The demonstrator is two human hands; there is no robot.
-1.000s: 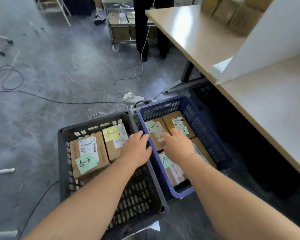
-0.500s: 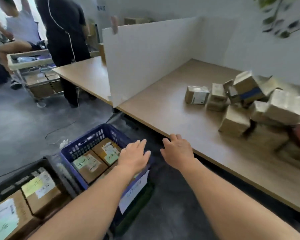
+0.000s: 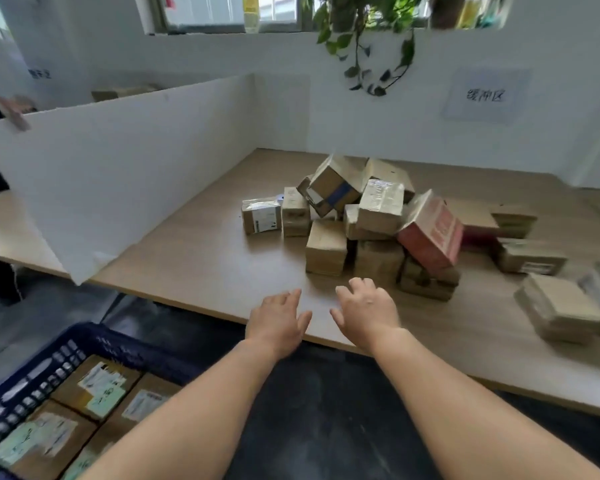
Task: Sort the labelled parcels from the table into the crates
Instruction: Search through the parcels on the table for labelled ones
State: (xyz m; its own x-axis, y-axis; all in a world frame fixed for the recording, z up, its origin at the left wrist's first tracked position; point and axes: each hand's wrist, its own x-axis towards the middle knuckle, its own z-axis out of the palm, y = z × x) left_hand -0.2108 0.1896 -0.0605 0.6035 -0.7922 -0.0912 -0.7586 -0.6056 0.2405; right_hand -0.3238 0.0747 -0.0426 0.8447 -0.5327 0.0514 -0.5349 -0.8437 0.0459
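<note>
Parcels (image 3: 326,252) are still lying piled on the desk (image 3: 201,261) at one o'clock, some are sitting in the blue crate (image 3: 94,344) at seven o'clock, and both hands (image 3: 278,322) (image 3: 366,311) are reaching empty, fingers relaxed.

Walls: white, with a paper sign (image 3: 484,95) bearing dark characters.
Window: a sill-level window (image 3: 232,10) at the top, daylight coming through.
Plant: a trailing green vine (image 3: 368,39) hanging over the wall.
Furniture: a wooden table (image 3: 201,258) with an upright white divider board (image 3: 118,168).
Floor: dark grey floor (image 3: 323,410).
</note>
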